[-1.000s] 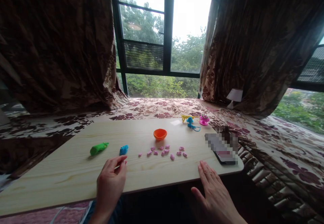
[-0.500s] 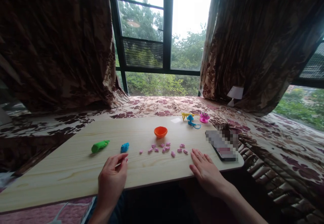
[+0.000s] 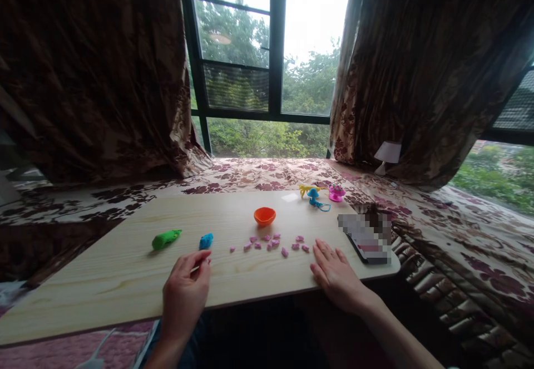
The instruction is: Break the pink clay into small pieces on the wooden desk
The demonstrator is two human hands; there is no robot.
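My left hand [image 3: 187, 280] is closed in a pinch at the table's near edge, thumb and forefinger pressed together. A trace of pink shows at the fingertips, but I cannot make out whether it is a held piece or a nail. Just beyond those fingers lies a small blue lump [image 3: 206, 241]. My right hand [image 3: 334, 271] rests flat on the table, fingers stretched out, close to a scatter of several small pink pieces [image 3: 285, 252]. Behind the pieces stands an orange bowl [image 3: 265, 217]; its inside is mostly hidden. A green elongated object [image 3: 167, 239] lies to the left.
The pale wooden table [image 3: 117, 263] carries a phone-like slab [image 3: 369, 244], partly blurred, at the right. Toward the back right are a yellow toy [image 3: 306, 190], a blue mushroom-shaped toy [image 3: 314, 195] and a pink toy [image 3: 336, 193]. A white lamp [image 3: 387, 153] stands beyond.
My right hand has shifted very slightly away from me and to the left. The left hand keeps its pinch almost in place, and the objects lie as before.
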